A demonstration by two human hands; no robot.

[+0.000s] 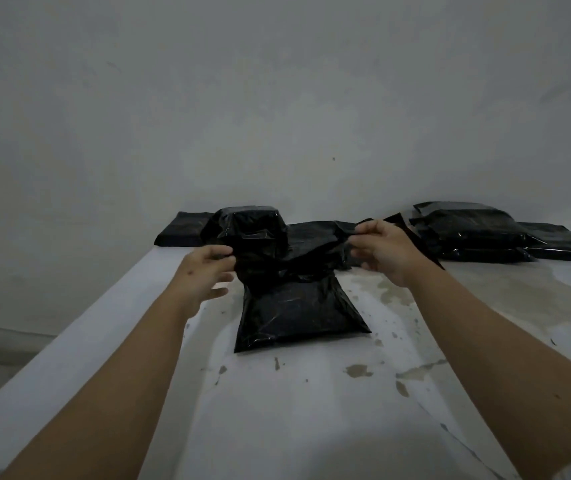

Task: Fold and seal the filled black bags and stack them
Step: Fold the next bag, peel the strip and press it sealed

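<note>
A filled black bag (298,313) lies on the white table (312,410) in front of me, its loose upper flap raised and stretched sideways. My left hand (204,271) pinches the flap's left edge. My right hand (381,249) pinches its right edge, a little higher. Behind the flap a folded black bag (247,225) stands upright on top of other bags. At the back right lies a stack of flat black bags (478,233).
A flat black bag (182,232) lies at the back left by the wall (277,98). The table's left edge (69,348) drops off to the floor. The tabletop is stained and chipped near the middle and right.
</note>
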